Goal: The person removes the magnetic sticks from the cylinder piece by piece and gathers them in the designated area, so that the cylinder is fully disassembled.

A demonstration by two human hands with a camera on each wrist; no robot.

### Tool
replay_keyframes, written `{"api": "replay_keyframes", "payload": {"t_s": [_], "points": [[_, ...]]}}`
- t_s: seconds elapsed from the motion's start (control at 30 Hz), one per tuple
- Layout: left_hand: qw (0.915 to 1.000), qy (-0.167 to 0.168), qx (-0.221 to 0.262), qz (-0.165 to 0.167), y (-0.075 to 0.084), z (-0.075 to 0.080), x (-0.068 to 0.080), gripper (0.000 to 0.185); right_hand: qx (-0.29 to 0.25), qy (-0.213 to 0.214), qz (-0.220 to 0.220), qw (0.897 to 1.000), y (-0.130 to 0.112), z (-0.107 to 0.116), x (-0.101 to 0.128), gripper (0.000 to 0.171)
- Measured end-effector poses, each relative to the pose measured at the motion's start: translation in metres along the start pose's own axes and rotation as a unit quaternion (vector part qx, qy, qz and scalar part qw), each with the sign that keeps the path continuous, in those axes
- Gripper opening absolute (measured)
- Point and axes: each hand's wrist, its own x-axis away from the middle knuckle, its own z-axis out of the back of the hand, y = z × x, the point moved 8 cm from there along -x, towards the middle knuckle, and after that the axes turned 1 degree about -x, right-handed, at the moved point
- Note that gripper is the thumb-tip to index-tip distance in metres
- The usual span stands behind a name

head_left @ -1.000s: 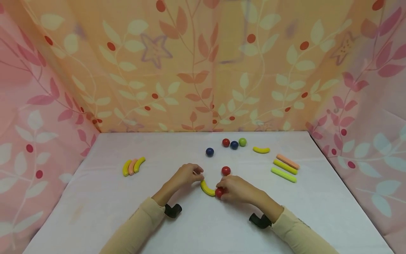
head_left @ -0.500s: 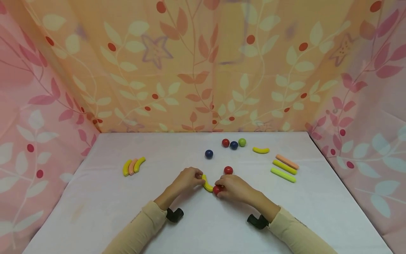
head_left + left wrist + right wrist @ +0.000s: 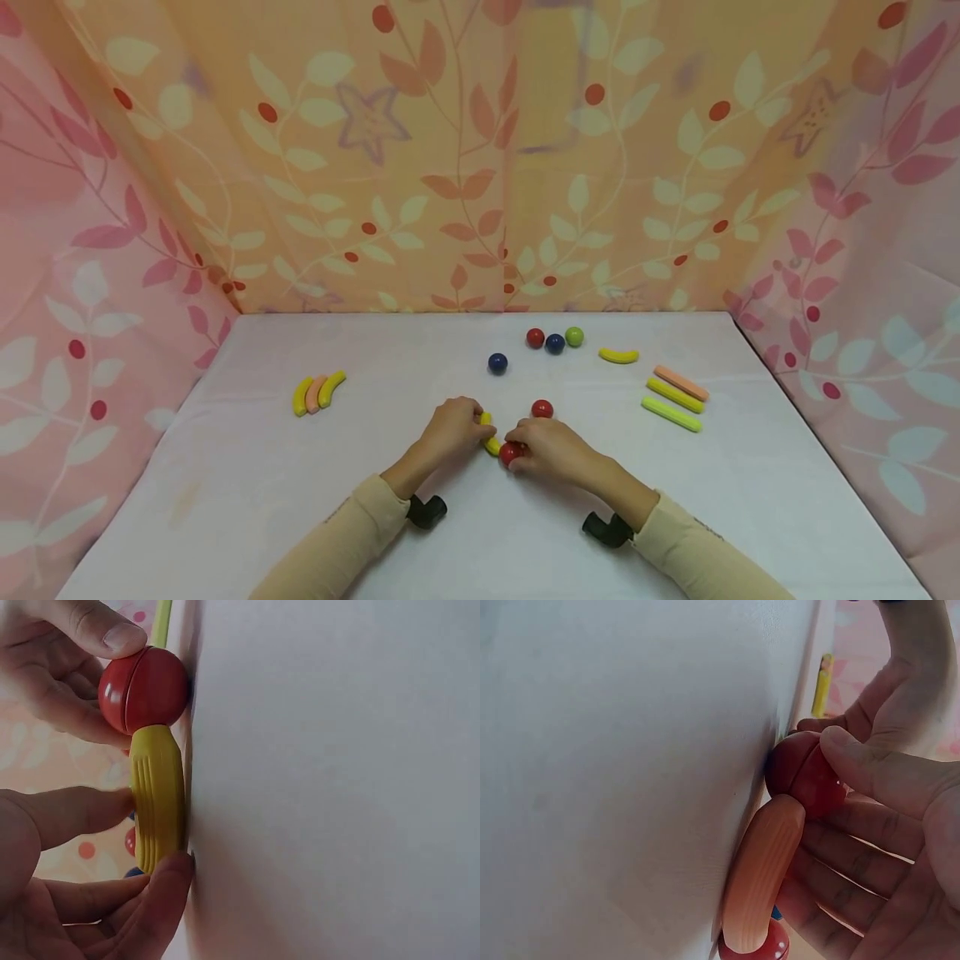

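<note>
White counter [image 3: 247,467] under both my hands. My left hand [image 3: 452,427] pinches the yellow curved piece [image 3: 489,435] between thumb and fingers; it lies on the counter between my hands. My right hand [image 3: 546,445] grips a red ball [image 3: 512,452], which touches the piece's near end. A second red ball [image 3: 542,408] sits just beyond my right hand; a blue ball [image 3: 497,362] lies farther out.

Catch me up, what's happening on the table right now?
A person works at a white table. The left hand pinches a yellow curved stick, while the right hand holds a red ball against its end. Another red ball sits just behind, with more balls and sticks lying farther back.
</note>
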Motion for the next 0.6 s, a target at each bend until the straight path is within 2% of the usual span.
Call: {"api": "replay_keyframes", "payload": {"t_s": [0.23, 0.6], "points": [[0.9999, 0.005, -0.009, -0.005, 0.007, -0.006, -0.005, 0.038, -0.015, 0.002, 0.009, 1.0, -0.001, -0.001, 0.0, 0.032], [0.9989, 0.016, 0.04, -0.019, 0.017, -0.006, -0.005, 0.035, -0.018, 0.005, 0.014, 1.0, 0.0, -0.002, 0.001, 0.03]]}}
